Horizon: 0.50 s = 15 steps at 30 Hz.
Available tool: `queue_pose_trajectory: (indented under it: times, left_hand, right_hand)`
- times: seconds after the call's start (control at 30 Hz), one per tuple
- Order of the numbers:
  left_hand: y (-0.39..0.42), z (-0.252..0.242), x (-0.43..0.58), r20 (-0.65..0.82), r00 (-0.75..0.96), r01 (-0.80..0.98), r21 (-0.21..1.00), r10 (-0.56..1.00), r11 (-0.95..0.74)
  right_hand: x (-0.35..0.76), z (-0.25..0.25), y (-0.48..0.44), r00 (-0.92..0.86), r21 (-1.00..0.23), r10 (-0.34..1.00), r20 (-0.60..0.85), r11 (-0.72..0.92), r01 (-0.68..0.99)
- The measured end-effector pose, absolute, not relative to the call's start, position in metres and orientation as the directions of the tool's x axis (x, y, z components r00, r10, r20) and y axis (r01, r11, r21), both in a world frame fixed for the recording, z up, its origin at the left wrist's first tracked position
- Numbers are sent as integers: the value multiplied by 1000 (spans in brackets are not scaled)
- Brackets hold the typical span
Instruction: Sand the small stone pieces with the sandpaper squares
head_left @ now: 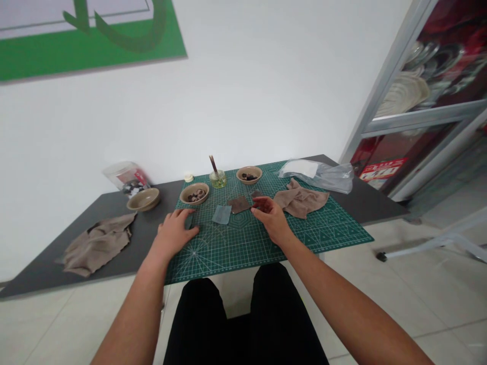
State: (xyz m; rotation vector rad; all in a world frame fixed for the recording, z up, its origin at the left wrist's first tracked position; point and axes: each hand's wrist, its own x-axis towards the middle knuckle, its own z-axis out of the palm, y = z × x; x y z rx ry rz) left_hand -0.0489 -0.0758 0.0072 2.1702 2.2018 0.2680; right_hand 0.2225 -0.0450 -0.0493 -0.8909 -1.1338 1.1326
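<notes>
My left hand (176, 230) rests at the left part of the green cutting mat (243, 238), thumb and fingers apart around a small dark patch (188, 221). My right hand (272, 219) is over the mat's middle, thumb and fingertips pinched around something small and dark, too small to name. Just left of those fingertips lies a brown square piece (239, 204), with a light blue-grey square sheet (222, 214) beside it. Another dark piece (256, 193) sits partly behind the right fingers. A crumpled brown cloth (300, 198) lies right of this hand.
Bowls with small dark pieces (195, 193) (249, 175) and a glass jar (218, 179) holding sticks stand along the back. A plastic bag (319, 172) lies back right. On the left are another bowl (143, 199), a tipped clear container (127, 177) and a second cloth (99, 243).
</notes>
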Motion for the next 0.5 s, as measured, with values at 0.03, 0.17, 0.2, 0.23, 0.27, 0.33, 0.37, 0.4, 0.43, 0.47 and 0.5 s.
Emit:
queue_pose_trajectory:
  times: [0.03, 0.17, 0.2, 0.23, 0.27, 0.33, 0.37, 0.4, 0.43, 0.47, 0.5]
  left_hand:
    - [-77, 6, -57, 46, -59, 986, 158, 997, 51]
    - [-76, -4, -84, -14, 2, 962, 272, 1000, 2]
    - [-75, -5, -89, 0, 7, 959, 282, 1000, -6]
    - [-74, -5, -93, 11, 2, 958, 287, 1000, -5]
    - [-74, -4, -96, 16, -13, 957, 289, 1000, 7]
    - [-73, -1, -100, 28, -23, 949, 316, 999, 12]
    - [-74, 1, -101, 43, -24, 940, 342, 999, 8]
    - [-75, 2, -102, 67, -30, 927, 375, 997, 2]
    - [-76, 3, -101, 97, -49, 908, 419, 994, 4]
    - [-78, 3, -100, 126, -80, 877, 480, 989, 10]
    - [-81, 3, -97, 146, -123, 828, 560, 982, 20]
  right_hand:
    - [223, -49, -45, 41, -950, 976, 216, 219, -221]
    - [223, -49, -46, 26, -955, 982, 189, 190, -228]
    - [224, -48, -47, 19, -956, 982, 186, 185, -227]
    - [224, -48, -47, 9, -958, 983, 184, 181, -223]
    - [225, -48, -47, 2, -960, 983, 182, 178, -217]
    - [225, -47, -48, -4, -965, 984, 176, 171, -201]
    - [225, -47, -49, -4, -967, 985, 174, 170, -192]
    - [225, -47, -49, -4, -968, 985, 174, 170, -184]
    - [225, -46, -49, -2, -968, 984, 176, 172, -181]
    - [224, -46, -50, -2, -967, 984, 179, 175, -183]
    - [224, -46, -50, -2, -965, 983, 183, 180, -190]
